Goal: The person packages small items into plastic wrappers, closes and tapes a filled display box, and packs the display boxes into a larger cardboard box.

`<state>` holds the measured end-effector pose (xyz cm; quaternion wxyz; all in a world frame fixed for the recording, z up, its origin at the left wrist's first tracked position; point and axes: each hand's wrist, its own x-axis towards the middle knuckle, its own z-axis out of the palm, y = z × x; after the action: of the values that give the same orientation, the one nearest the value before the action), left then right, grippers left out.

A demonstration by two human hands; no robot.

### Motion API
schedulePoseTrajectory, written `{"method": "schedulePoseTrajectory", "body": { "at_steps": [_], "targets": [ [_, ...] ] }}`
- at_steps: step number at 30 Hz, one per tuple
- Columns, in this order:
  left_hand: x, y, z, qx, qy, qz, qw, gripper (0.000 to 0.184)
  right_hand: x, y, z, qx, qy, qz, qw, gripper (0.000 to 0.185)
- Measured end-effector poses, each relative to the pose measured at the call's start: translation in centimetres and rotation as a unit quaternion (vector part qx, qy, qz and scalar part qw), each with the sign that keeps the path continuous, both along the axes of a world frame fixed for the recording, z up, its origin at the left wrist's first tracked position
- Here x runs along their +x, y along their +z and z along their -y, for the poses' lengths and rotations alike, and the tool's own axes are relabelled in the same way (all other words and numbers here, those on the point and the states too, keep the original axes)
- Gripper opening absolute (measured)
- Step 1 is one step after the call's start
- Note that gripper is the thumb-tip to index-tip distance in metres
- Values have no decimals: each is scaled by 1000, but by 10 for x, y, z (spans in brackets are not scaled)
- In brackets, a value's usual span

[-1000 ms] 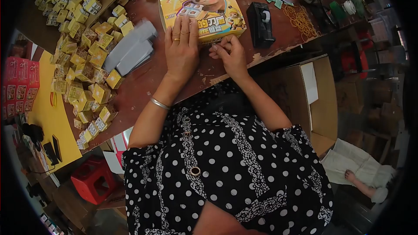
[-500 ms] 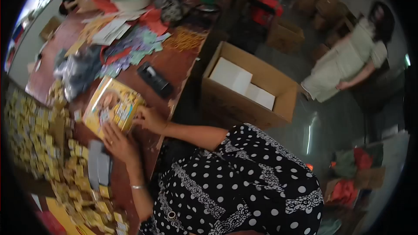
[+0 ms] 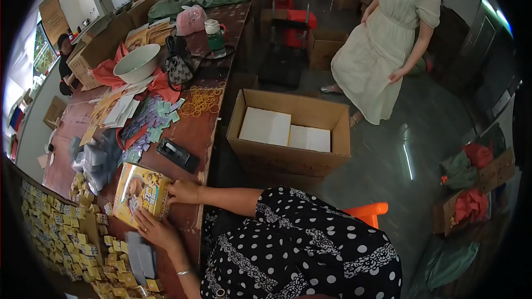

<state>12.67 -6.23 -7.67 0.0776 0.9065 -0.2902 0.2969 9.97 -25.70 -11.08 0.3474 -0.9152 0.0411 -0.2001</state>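
A glossy yellow printed box (image 3: 141, 190) lies on the reddish-brown table. My left hand (image 3: 158, 231), with a bracelet at the wrist, rests on the box's near part, fingers stretched out over the printed face. At the box's right edge, my right hand (image 3: 185, 191) has its fingers bent against the side and grips it. A black tool-like object (image 3: 177, 155) lies just beyond the box. Grey flat pieces (image 3: 141, 257) are stacked below my left hand, beside many small yellow packets (image 3: 61, 232).
An open carton (image 3: 288, 158) holding white boxes stands right of the table. Farther up the table are purple and green packets (image 3: 147, 116), rubber bands (image 3: 202, 102), a bowl (image 3: 137, 63) and a bottle (image 3: 215, 39). A person in a pale dress (image 3: 382, 44) stands beyond the carton.
The view has swung, showing more of the far room. The person in the pale dress appears nearer and further left. My hands stay at the yellow box, in nearly the same position.
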Motion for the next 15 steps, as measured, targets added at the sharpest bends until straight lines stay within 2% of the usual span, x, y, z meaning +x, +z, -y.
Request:
{"method": "schedulePoseTrajectory", "body": {
  "at_steps": [1,3,5,6,7,8,9,11,12,14,15],
  "targets": [
    [-1,0,1,0,4,-1,1000,78,2,-1,2,0,4,2,1000,54],
    [6,-2,2,2,-1,2,1000,76,5,-8,-1,-80,-16,50,995,54],
    [1,-4,-1,10,-8,2,1000,73,2,-3,3,-107,-11,38,993,48],
    [1,-1,-1,21,3,0,1000,73,1,-1,4,-75,-8,20,997,33],
    [-2,4,1,19,20,-25,999,74,0,-3,14,-108,8,-14,994,23],
    [2,-2,-1,22,16,-16,999,77,3,-6,21,-34,-18,31,999,18],
    [-2,9,1,24,17,-25,999,77,-19,37,25,6,-48,71,996,18],
    [0,2,-3,14,6,8,1000,75,-16,74,42,91,-65,127,986,19],
    [1,5,-1,2,9,5,1000,75,-13,94,50,126,-53,116,984,24],
    [-11,2,-7,-9,21,0,1000,75,11,104,58,141,36,161,976,34],
    [-12,3,-7,-12,4,2,1000,75,31,102,56,144,46,160,975,34]
  ]
}}
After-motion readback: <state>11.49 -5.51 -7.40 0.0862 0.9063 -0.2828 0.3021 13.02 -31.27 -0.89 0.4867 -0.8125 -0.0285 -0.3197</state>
